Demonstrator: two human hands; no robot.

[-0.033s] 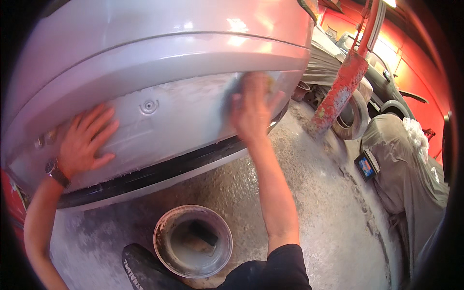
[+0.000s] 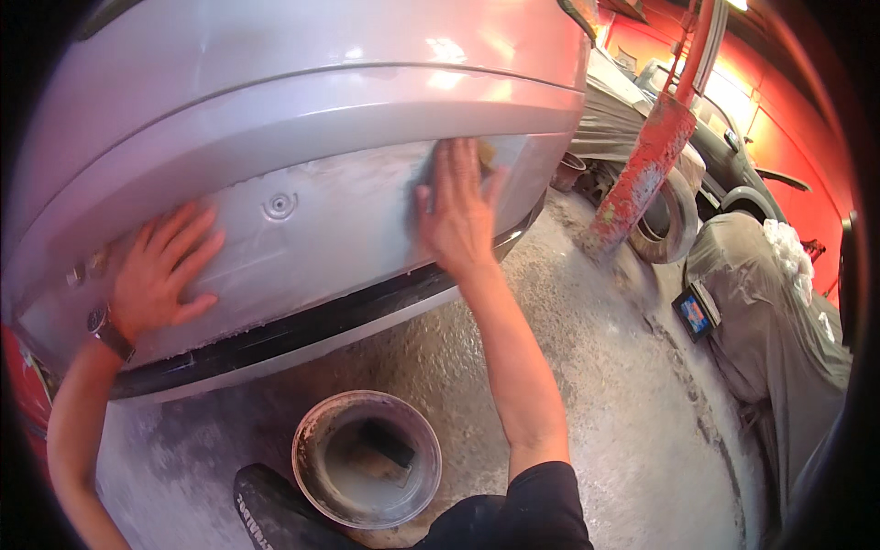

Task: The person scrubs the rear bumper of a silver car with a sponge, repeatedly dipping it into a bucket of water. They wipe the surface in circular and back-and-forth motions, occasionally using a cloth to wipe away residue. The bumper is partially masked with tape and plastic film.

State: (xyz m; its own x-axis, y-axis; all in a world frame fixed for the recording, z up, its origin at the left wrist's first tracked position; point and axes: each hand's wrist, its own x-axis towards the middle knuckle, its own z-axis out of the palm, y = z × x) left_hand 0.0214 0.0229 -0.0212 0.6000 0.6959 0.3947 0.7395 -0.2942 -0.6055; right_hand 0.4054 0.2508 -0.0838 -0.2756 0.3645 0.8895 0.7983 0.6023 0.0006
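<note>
The silver-grey rear bumper [image 2: 330,211] of a car curves across the upper left, wet and dulled over its lower panel, with a round fitting [image 2: 279,206] set in it. My left hand [image 2: 167,270] lies flat on the panel's left part, fingers spread, holding nothing; a watch [image 2: 110,334] circles that wrist. Toward the panel's right end my right hand [image 2: 458,206] presses a yellowish pad [image 2: 487,153] against the surface. Most of the pad is hidden under the fingers, so its exact kind cannot be told. A black strip [image 2: 302,323] runs along the panel's lower edge.
A bucket [image 2: 431,486] of cloudy water stands on the wet floor by my leg, a dark block [image 2: 387,444] inside. At right are a peeling red post [image 2: 644,174], a tire [image 2: 676,225], a cloth-draped object [image 2: 761,312] and another car [image 2: 733,170].
My right hand has slid a little to the left along the panel with the pad, baring more of its yellowish edge. The left hand stays in place.
</note>
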